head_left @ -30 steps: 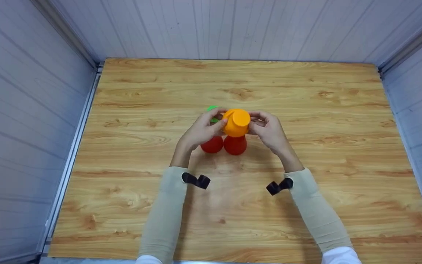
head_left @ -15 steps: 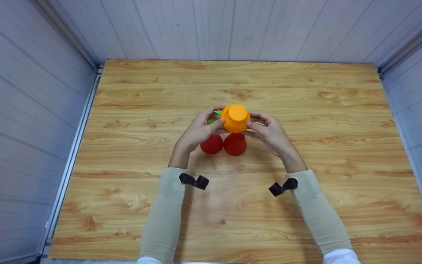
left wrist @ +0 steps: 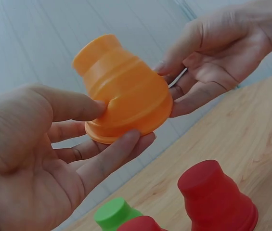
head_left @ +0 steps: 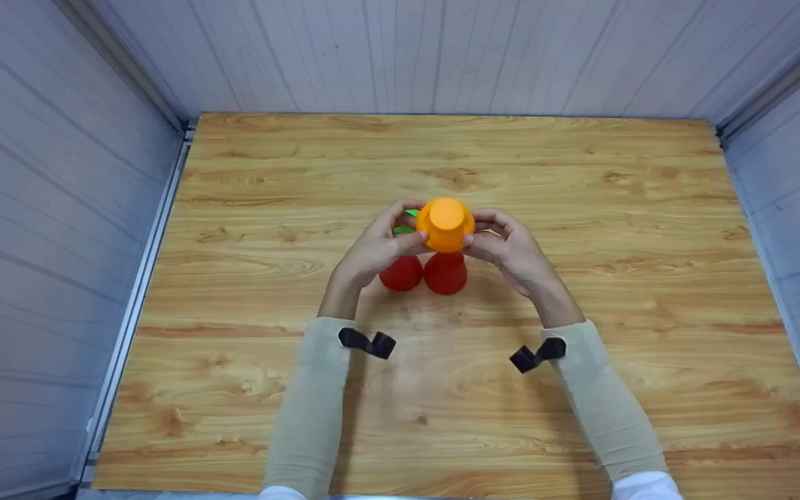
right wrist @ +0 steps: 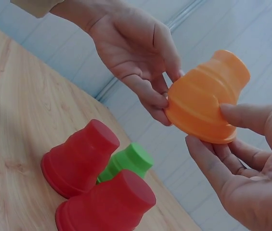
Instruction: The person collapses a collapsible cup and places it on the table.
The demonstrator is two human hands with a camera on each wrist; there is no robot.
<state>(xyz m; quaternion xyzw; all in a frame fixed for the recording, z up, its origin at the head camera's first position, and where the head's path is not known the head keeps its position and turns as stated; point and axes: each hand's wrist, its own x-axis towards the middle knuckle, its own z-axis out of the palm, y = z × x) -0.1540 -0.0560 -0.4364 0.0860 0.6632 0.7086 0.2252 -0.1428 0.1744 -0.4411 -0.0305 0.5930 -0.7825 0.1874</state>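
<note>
Between both hands an orange cup (head_left: 446, 226) is held upside down, its narrow base up and its wide rim down. My left hand (head_left: 379, 244) grips its left side, the thumb (left wrist: 80, 106) on the wall and fingers under the rim. From the opposite side my right hand (head_left: 519, 251) pinches it the same way, thumb on the wall. Below the orange cup stand two red cups (head_left: 401, 273) (right wrist: 111, 202), side by side and inverted. A green cup (right wrist: 131, 162), also inverted, stands behind them, partly hidden by my left hand in the head view.
The cups stand on a wood-grain table (head_left: 615, 278). Pale panel walls (head_left: 469, 55) enclose its back and both sides. A black camera mount (head_left: 369, 342) sticks out from each sleeved forearm.
The orange cup has turned from a rightward tilt to nearly straight and risen slightly in the head view. My right thumb has come round to its front. The red cups stay put.
</note>
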